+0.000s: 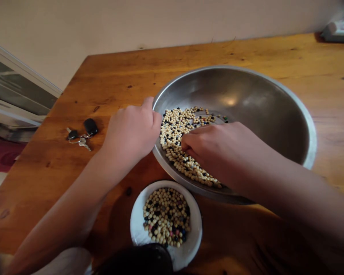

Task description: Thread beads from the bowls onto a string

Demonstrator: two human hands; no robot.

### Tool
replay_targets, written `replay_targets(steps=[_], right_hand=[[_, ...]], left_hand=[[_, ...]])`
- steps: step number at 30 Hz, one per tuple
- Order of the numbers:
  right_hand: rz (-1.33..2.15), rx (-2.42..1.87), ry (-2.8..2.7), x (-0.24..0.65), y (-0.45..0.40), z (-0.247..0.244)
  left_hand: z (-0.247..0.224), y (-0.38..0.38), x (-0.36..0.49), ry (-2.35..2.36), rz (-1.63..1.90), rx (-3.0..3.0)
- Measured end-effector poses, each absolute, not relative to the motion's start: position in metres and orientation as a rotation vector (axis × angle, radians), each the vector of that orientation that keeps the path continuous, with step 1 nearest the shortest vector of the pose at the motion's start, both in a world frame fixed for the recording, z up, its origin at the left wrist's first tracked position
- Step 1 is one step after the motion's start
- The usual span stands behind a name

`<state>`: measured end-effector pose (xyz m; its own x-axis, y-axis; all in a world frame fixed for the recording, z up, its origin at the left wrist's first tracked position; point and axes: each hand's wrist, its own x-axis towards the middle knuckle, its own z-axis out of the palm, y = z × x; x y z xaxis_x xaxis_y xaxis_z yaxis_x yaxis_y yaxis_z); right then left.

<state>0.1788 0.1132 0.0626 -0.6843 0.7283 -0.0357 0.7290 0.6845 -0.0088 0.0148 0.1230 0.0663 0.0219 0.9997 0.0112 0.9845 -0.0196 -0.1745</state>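
Note:
A large steel bowl (263,103) holds many cream and black beads (174,126), heaped along its left and near side. My left hand (134,128) is closed on the bowl's left rim, its thumb at the edge. Inside the bowl, my right hand (212,147) reaches down with curled fingers among the beads; its fingertips are hidden, and so is anything between them. Just below the bowl stands a small white bowl (137,229) with more beads (166,214), mostly cream and black with a few pink and blue.
Keys with a black fob (90,126) lie on the wooden table (117,84) to the left. A grey and white object (339,31) sits at the far right corner. Something dark covers the small bowl's near edge.

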Motion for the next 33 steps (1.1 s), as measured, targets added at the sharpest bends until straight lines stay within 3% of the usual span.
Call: replay_targets(steps=[33], right_hand=[[-0.058, 1.139, 2.778, 0.174, 0.110, 0.074]], left_hand=[[0.065, 0.124, 0.014, -2.128, 0.178, -2.135]])
